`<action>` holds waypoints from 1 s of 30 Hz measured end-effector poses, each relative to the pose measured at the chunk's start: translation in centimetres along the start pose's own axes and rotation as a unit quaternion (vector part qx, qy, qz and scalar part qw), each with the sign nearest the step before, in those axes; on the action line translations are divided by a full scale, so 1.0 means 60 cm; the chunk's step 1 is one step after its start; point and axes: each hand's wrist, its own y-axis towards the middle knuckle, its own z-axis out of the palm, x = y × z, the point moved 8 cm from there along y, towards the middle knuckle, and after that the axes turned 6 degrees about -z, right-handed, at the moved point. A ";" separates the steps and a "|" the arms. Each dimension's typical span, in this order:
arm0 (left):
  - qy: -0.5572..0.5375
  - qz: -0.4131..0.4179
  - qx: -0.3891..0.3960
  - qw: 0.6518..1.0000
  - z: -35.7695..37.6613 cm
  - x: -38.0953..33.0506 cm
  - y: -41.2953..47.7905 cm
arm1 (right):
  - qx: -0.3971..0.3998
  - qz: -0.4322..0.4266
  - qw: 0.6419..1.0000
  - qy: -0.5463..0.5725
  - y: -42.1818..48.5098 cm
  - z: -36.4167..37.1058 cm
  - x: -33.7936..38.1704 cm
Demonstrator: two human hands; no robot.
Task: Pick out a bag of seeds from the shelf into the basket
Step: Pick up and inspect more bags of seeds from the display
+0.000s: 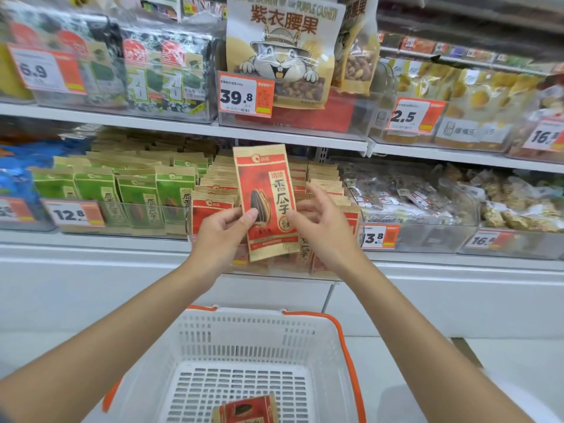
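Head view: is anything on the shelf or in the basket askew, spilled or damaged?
Nothing looks spilled or torn. Only the red seed bag is out of its row, pinched by the left hand before the shelf, leaning slightly. The right hand is open beside it. A second red bag lies in the basket.

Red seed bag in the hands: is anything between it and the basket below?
Nothing visible. The left hand pinches the red seed bag in front of the shelf, with the right hand beside it. The basket sits open-topped below. A second bag lies on its floor, leaving room.
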 end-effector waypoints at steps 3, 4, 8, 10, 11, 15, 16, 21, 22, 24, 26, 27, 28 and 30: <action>-0.023 0.001 -0.019 1.000 -0.006 -0.006 -0.002 | 0.066 -0.018 0.992 -0.110 -0.014 0.035 0.006; -0.020 0.000 -0.023 1.000 -0.007 -0.006 -0.002 | 0.075 -0.021 0.988 -0.131 -0.017 0.046 0.005; -0.008 0.005 -0.028 1.000 -0.010 -0.003 -0.002 | 0.080 -0.002 0.988 -0.129 -0.015 0.050 -0.004; -0.004 0.006 -0.026 1.000 -0.013 -0.003 -0.002 | 0.109 0.014 0.988 -0.113 -0.011 0.048 -0.010; -0.001 0.005 -0.025 1.000 -0.015 -0.002 -0.001 | 0.124 0.018 0.986 -0.105 -0.009 0.046 -0.013; 0.007 0.003 -0.014 1.000 -0.014 0.001 0.002 | 0.178 0.019 0.981 -0.079 -0.011 0.040 -0.014; 0.009 0.003 -0.013 1.000 -0.014 0.000 0.003 | 0.185 0.021 0.980 -0.068 -0.013 0.038 -0.013; 0.114 0.045 -0.003 0.992 -0.017 -0.013 0.007 | 0.180 0.047 0.982 -0.024 -0.013 0.030 -0.019; 0.141 0.052 -0.005 0.989 -0.018 -0.016 0.008 | 0.175 0.055 0.983 -0.005 -0.013 0.027 -0.020; 0.157 0.046 -0.012 0.986 -0.023 -0.016 0.010 | 0.173 0.069 0.981 0.061 -0.015 0.022 -0.017; 0.150 0.037 -0.019 0.988 -0.025 -0.016 0.010 | 0.170 0.075 0.974 0.131 -0.017 0.019 -0.012; 0.146 0.033 -0.016 0.989 -0.023 -0.016 0.008 | 0.169 0.077 0.970 0.158 -0.018 0.019 -0.010; 0.142 0.030 -0.012 0.989 -0.021 -0.016 0.006 | 0.169 0.078 0.966 0.179 -0.018 0.021 -0.009; 0.142 0.029 -0.004 0.989 -0.018 -0.015 0.005 | 0.174 0.077 0.959 0.212 -0.019 0.028 -0.006</action>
